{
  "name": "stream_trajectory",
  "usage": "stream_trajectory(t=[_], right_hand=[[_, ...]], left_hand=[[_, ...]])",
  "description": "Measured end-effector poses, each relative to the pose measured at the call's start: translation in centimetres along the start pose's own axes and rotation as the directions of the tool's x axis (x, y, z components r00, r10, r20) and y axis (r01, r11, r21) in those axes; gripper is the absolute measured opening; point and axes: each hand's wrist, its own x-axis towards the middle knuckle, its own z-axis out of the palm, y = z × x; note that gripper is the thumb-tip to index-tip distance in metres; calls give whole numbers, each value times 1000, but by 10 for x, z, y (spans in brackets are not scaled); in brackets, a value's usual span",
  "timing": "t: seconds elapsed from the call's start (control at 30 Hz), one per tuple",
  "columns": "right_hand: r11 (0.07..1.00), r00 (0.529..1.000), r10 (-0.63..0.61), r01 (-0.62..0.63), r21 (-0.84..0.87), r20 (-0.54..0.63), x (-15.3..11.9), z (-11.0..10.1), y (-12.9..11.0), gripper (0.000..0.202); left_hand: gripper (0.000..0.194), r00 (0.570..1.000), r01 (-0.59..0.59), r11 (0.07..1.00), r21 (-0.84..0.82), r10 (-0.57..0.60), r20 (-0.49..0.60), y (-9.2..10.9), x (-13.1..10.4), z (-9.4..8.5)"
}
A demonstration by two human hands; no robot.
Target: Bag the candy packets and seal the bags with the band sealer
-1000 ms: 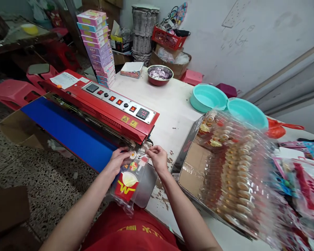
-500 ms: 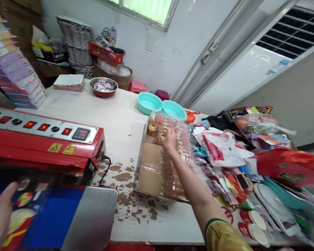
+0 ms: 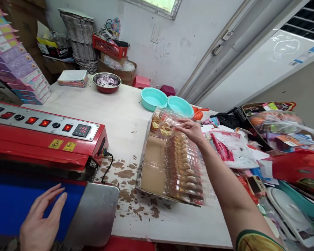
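Note:
My right hand [image 3: 191, 131] reaches into the far part of a shallow cardboard box [image 3: 153, 164]. Its fingers and thumb come together on the edge of a clear plastic pack [image 3: 170, 127] near the row's far end. Closer to me, several similar clear packs [image 3: 184, 167] with tan and brown pieces stand in a row along the box's right side. Over the blue belt [image 3: 7, 202] of a red heat-sealing machine [image 3: 47, 139], my left hand [image 3: 43, 218] is open, fingers apart and holding nothing.
A metal plate [image 3: 94, 216] adjoins the belt. Two turquoise basins [image 3: 153, 98] and a red bowl of sachets [image 3: 106, 83] stand at the back. Bags and packaging [image 3: 232, 146] crowd the right side. Stacked boxes [image 3: 18, 62] rise at left; a black cable [image 3: 108, 169] hangs from the machine.
The colourful pack by my left hand is gone from view; that hand has moved right and opened. My right hand has shifted right to a pack's edge. The view has turned slightly.

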Motion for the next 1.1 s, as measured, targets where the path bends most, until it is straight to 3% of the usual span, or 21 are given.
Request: stream_trajectory(t=[0.1,0.2,0.3,0.4,0.53,0.73,0.9,1.03,1.1], right_hand=[[980,999,2,5,200,-35,-15,-12,-64,17],[967,1000,-5,2,256,12,-40,-4,-130,12],[928,983,-14,-56,367,185,-69,27,-179,10],[844,918,12,-222,488,396,-93,71,-204,13],[713,831,109,-447,539,545,-116,129,-214,20],[553,735,267,-647,525,624,-142,192,-218,26],[329,667,370,-745,580,647,-151,234,-214,39],[241,632,455,-765,597,627,-143,275,-213,43],[213,609,478,-779,589,633,-140,294,-221,43]], left_hand=[[31,991,23,989,-149,-2,137,39,-10,9],[32,945,36,938,-345,80,317,84,-12,21],[51,867,139,799,-585,188,462,121,-3,34],[61,794,373,651,-661,145,590,136,10,39],[39,757,582,531,-616,-77,649,118,16,33],[35,751,660,396,-638,-361,553,70,15,45],[33,715,695,368,-618,-443,541,40,26,53],[41,676,737,414,-534,-458,577,15,36,34],[43,676,736,456,-500,-466,571,6,42,23]])
